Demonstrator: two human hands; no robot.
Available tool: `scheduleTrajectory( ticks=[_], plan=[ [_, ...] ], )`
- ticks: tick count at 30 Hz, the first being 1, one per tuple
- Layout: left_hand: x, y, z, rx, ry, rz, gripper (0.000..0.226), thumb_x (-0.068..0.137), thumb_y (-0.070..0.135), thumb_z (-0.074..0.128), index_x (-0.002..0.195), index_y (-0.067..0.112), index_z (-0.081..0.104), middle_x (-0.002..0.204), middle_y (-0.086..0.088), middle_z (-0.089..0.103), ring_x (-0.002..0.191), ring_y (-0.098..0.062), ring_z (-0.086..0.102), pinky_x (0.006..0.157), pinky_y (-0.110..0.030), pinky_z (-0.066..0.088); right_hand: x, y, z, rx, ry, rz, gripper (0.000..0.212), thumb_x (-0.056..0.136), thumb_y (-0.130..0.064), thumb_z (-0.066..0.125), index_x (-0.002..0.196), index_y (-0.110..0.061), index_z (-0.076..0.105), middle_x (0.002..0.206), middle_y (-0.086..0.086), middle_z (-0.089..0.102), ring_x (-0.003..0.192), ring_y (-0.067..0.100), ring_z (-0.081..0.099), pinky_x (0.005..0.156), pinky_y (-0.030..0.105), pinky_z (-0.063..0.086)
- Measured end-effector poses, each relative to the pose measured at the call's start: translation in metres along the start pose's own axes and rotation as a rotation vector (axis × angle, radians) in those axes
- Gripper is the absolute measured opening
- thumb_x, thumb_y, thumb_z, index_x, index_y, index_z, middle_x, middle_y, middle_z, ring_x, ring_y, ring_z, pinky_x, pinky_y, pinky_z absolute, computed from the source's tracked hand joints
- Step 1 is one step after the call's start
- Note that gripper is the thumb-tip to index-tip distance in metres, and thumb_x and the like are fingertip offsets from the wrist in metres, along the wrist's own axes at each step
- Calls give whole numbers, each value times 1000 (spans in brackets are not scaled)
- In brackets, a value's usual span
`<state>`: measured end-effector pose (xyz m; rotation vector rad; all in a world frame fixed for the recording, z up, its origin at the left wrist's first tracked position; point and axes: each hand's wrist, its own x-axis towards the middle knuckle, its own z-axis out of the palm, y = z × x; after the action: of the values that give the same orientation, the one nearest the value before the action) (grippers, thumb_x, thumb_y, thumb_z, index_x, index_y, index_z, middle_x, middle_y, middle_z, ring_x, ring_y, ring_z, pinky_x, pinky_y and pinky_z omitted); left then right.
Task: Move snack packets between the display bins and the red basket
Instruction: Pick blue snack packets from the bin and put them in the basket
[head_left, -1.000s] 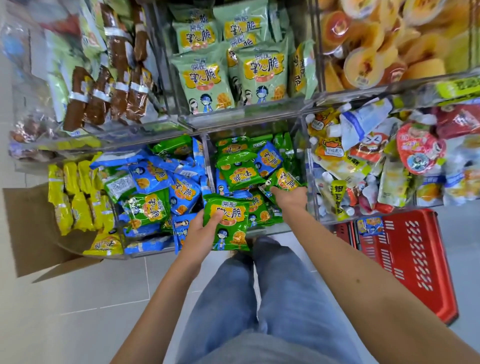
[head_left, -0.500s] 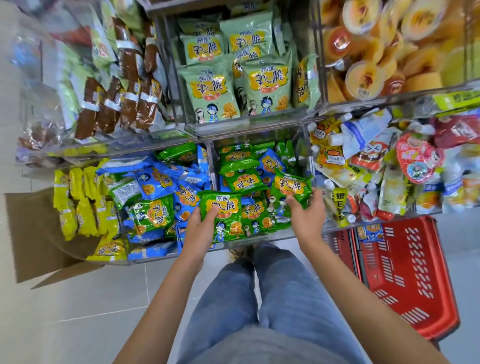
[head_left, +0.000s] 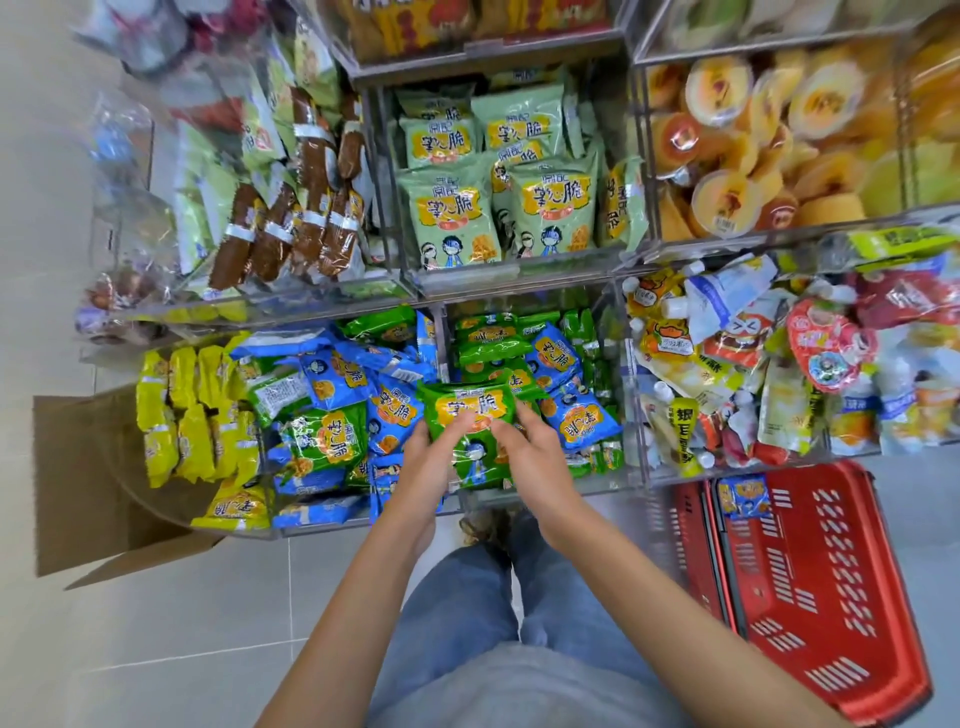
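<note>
Your left hand (head_left: 431, 467) and right hand (head_left: 530, 462) both grasp the green packet (head_left: 467, 410), fingers curled on its lower edge. It is over the middle display bin (head_left: 540, 496), left of the red basket (head_left: 831, 597). A blue packet (head_left: 745, 496) lies in that basket.

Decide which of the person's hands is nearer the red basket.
Right. The right hand holds the green packet on the side toward the red basket; the left hand holds its opposite edge, farther away.
</note>
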<state>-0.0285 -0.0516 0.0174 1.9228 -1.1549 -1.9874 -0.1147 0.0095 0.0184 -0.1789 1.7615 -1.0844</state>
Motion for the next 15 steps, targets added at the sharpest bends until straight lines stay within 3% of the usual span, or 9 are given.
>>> scheduleTrajectory(
  ticks=[4,8,11,13,15],
  plan=[
    [3,2,-2,-46,38,-24,88,81,46,67,150,19,20,152,-1,30,125,-15,37,95,-32,31,13,-6,2,5,-20,4,46,98,-37,39,141,-23,38,144,-5,41,133,13,36,101,26,26],
    [12,4,-11,-53,68,-55,90,79,49,68,149,20,19,152,-2,30,127,-21,37,105,-43,35,67,-19,-10,-89,156,-18,46,92,-34,52,132,-12,45,128,3,52,114,18,49,95,31,37],
    [22,4,-18,-74,82,-63,90,78,49,68,149,21,21,149,-1,33,113,-16,37,102,-43,36,122,-26,-14,-213,318,90,61,87,-39,58,134,-4,42,135,16,46,125,32,41,104,45,36],
    [27,3,-23,-81,95,-61,88,78,48,69,148,21,24,146,-2,36,108,-14,36,94,-38,36,148,-28,-12,-351,315,200,69,84,-50,57,134,-4,40,139,17,42,130,35,34,106,46,34],
    [31,1,-27,-92,111,-79,94,76,49,70,150,21,18,151,-3,31,116,-19,38,90,-37,34,163,-27,-9,-439,254,267,76,81,-58,56,134,-6,41,140,16,43,130,36,35,105,45,35]
  ],
)
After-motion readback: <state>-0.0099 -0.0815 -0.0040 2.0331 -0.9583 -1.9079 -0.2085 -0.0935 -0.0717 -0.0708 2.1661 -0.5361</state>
